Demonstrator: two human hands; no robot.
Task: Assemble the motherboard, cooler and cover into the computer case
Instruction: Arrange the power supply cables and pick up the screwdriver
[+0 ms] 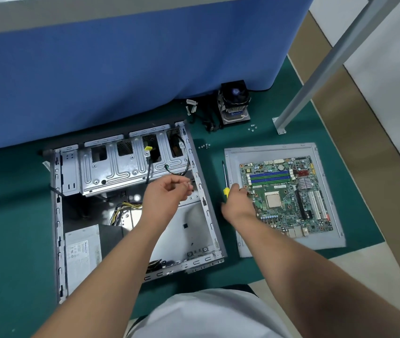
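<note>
Case (130, 203): left on the mat (11, 215), lying open side up.
Power supply (83, 252): inside the case, near-left corner.
Cover (325, 191): right of the case, flat on the mat.
Motherboard (289, 196): on the cover.
Screwdriver (225, 181): between case and cover.
Cooler (234, 103): far, behind the gap between case and cover.
Screws (252, 128): just right of the cooler.
</note>
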